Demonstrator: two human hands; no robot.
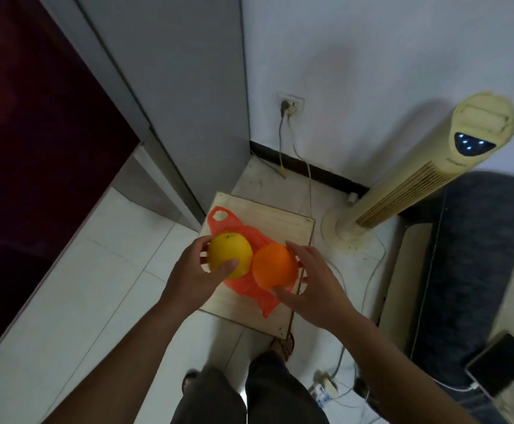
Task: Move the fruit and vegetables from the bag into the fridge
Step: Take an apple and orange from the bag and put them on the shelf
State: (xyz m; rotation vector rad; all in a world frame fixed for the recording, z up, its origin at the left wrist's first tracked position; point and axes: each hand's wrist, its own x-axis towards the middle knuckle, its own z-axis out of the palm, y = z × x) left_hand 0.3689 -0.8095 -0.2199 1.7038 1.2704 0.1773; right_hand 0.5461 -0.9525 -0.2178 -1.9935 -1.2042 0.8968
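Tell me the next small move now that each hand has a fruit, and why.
Probably turn left and carry both toward the fridge. The left hand grips the yellow fruit and the right hand grips the orange, both held over the red bag, which lies flat on the wooden board. No open fridge compartment shows, so one hand may need freeing first.

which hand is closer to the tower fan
Right. The right hand, holding the orange, is on the tower fan side of the wooden board; the left hand, holding the yellow fruit, is on the opposite side.
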